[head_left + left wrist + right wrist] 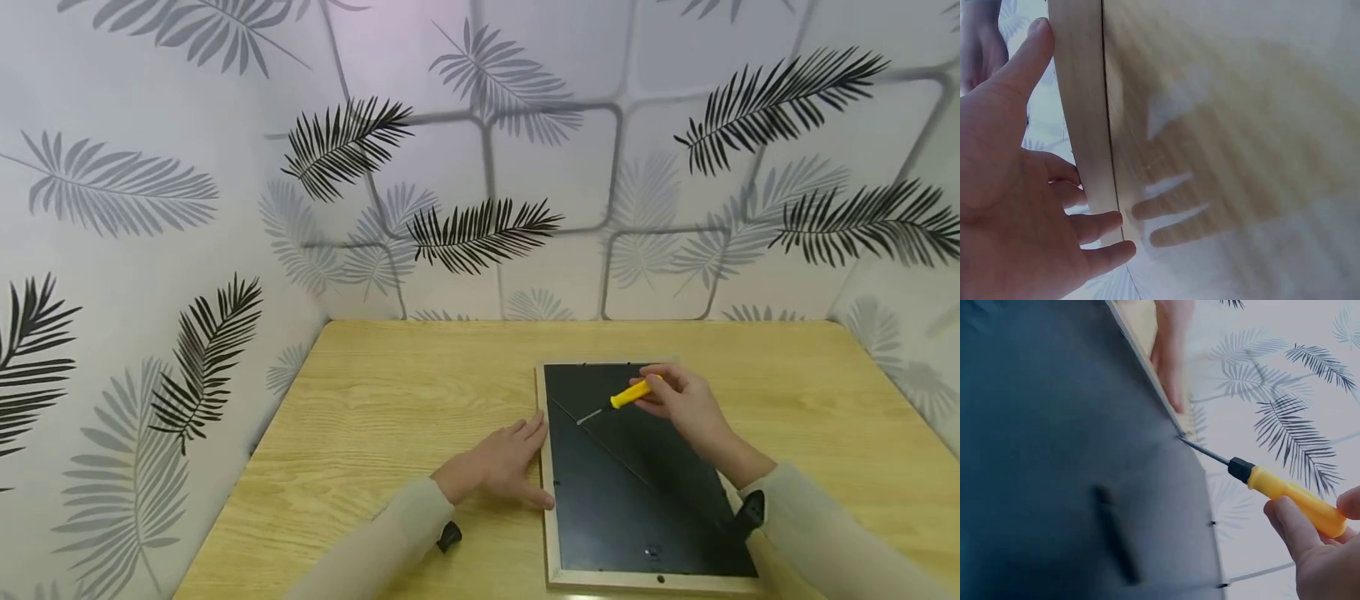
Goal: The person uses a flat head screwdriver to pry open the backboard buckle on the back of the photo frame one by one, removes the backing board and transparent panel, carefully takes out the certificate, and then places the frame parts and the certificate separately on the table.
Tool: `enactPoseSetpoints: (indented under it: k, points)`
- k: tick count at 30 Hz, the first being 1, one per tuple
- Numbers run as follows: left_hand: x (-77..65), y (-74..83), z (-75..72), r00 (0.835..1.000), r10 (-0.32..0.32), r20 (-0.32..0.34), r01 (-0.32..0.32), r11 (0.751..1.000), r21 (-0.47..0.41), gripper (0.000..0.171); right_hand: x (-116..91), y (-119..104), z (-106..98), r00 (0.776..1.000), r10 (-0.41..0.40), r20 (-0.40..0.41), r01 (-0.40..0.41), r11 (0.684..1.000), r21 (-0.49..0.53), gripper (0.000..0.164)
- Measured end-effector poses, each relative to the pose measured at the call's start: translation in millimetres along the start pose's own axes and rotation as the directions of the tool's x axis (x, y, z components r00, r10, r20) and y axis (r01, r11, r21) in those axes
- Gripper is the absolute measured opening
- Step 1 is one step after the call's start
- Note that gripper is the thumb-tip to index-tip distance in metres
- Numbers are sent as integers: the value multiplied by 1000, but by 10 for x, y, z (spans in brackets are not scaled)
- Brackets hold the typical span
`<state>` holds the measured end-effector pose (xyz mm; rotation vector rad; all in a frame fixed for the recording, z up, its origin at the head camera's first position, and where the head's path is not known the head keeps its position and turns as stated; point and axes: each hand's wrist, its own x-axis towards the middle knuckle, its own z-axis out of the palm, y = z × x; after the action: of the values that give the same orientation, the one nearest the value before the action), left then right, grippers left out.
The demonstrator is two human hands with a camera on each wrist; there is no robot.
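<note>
A picture frame (550, 533) with a light wooden border lies face down, its black backing board (615, 517) upward. My right hand (690, 410) holds a screwdriver (631, 393) by its yellow handle, pinched between thumb and fingers. Its thin metal shaft points left over the upper part of the board; in the right wrist view the tip overlaps the frame's edge. Along the frame's left side rests my left hand (510, 462), fingers spread, thumb and fingertips at the wooden border. The left wrist view shows that border (1082, 94) beside the thumb and fingers.
The frame lies on a wood-grain table (390, 392), toward its right side. Small dark tabs (1213, 523) stand along the frame's inner edge. A wall (547, 183) with a leaf pattern rises behind the table. Dark wrist devices (748, 512) sit at both cuffs.
</note>
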<state>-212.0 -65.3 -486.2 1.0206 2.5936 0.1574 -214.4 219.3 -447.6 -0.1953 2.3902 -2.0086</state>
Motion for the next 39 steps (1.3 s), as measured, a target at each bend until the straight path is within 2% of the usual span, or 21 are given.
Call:
enactPoseSetpoints:
  k: [4, 9, 14, 18, 21, 25, 30, 32, 39]
  points:
    - [123, -59, -42, 1000, -4, -8, 4, 1000, -2, 112, -156, 60, -53, 994, 82, 68, -89, 990, 108, 45]
    - [329, -112, -112, 1000, 19, -8, -20, 998, -52, 110, -238, 116, -54, 986, 143, 89, -159, 963, 218, 44]
    - [495, -174, -172, 1000, 13, -3, -14, 996, -92, 110, -245, 128, -37, 977, 194, 94, -212, 939, 269, 37]
    - [603, -224, -190, 1000, -10, -10, 9, 993, -117, 108, -224, 145, -45, 974, 215, 73, -227, 934, 276, 35]
    - [627, -228, -200, 999, -18, -26, 15, 994, -112, 101, -191, 175, -67, 973, 223, 65, -232, 936, 264, 38]
    - [581, -169, -207, 999, 9, -32, -12, 995, -97, 90, -143, 242, -118, 971, 228, 65, -237, 944, 228, 42]
    - [529, -104, -185, 1000, 21, 1, -21, 987, -161, 103, -104, 322, -164, 971, 228, 68, -237, 952, 196, 42]
    - [539, -110, -183, 1000, 18, -8, -19, 987, -159, 107, -92, 327, -168, 973, 219, 74, -229, 954, 192, 42]
    - [610, -149, -216, 1000, 11, -9, -12, 984, -178, 107, -61, 309, -152, 977, 199, 74, -209, 965, 157, 43]
